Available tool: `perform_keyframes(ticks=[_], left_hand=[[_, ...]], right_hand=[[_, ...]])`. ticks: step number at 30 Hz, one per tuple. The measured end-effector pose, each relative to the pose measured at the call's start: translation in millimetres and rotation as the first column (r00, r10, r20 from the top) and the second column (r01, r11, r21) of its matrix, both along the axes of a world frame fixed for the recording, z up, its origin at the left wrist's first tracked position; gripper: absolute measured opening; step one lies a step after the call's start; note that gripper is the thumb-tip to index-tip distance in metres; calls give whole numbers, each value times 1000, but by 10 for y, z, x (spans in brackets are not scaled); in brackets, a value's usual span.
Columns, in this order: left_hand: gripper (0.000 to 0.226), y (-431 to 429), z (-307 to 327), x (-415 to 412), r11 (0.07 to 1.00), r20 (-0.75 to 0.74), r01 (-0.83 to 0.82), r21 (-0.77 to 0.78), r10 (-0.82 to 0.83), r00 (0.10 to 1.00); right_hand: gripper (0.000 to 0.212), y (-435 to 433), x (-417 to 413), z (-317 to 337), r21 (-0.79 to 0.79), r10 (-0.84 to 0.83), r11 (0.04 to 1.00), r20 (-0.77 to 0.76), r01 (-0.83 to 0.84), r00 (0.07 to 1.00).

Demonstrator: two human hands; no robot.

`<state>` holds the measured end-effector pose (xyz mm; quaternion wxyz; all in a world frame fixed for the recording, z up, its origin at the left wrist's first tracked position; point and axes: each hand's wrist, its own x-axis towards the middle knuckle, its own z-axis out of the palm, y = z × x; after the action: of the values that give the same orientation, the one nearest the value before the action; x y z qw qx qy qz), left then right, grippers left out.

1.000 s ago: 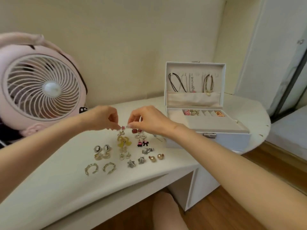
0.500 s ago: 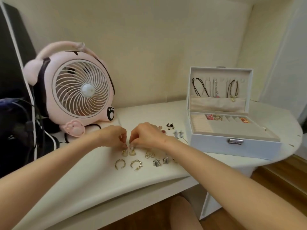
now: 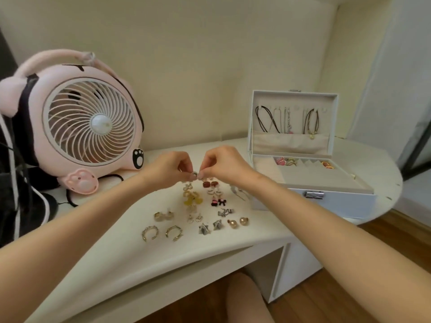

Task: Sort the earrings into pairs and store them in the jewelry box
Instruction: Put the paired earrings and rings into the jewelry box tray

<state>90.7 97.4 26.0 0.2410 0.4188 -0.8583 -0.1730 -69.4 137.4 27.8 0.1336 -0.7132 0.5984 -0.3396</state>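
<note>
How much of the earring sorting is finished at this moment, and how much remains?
Done: a few earrings already sit in the open jewelry box compartments, and most others lie in pairs on the table, such as the gold hoops and silver stars. In hand: the left hand and right hand pinch one small earring between them. Left: nearly all the pairs must go into the box.

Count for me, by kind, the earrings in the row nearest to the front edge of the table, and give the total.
Open gold hoops: 2
Silver stars: 2
Round rose-gold studs: 2
Total: 6
</note>
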Motion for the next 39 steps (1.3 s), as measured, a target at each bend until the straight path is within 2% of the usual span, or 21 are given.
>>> perform_keyframes(ticks=[6, 13, 15, 18, 20, 22, 25, 32, 35, 39], left_hand=[[17, 21, 53, -668, 994, -139, 111, -17, -112, 984], [17, -34, 35, -1451, 975, -272, 220, -39, -223, 936], [14, -28, 55, -1651, 965, -285, 255, -55, -260, 923], [10, -9, 66, -1895, 948, -282, 315, -40, -313, 907], [9, -15, 42, -2006, 936, -288, 351, -11, -340, 895], [8, -43, 7, -2079, 931, -276, 364, -11, -353, 894], [9, -87, -40, -2124, 931, -249, 365, -25, -360, 899], [8, -129, -79, -2189, 914, -253, 404, -11, -394, 884], [10, -90, -51, -2216, 892, -310, 448, 57, -411, 857], [12, -29, -42, -2266, 861, -382, 486, 151, -403, 832]], right_hand=[[11, 148, -755, 114, -48, -190, 980, 53, 193, 980], [5, 295, -1594, 149, -55, -392, 915, 115, 399, 913], [6, 270, -1851, 164, -54, -487, 866, 130, 496, 864], [17, 208, -2183, 156, 41, -639, 766, 162, 642, 752], [4, 157, -2346, 127, 114, -736, 677, 120, 727, 666], [23, 103, -2461, 98, 181, -795, 603, 52, 777, 604], [30, 67, -2521, 75, 258, -810, 564, -13, 784, 586], [24, -16, -2526, 73, 270, -789, 560, -116, 783, 604], [29, -19, -2528, 79, 267, -784, 561, -133, 783, 607], [20, 2, -2557, 107, 266, -774, 572, -138, 776, 618]])
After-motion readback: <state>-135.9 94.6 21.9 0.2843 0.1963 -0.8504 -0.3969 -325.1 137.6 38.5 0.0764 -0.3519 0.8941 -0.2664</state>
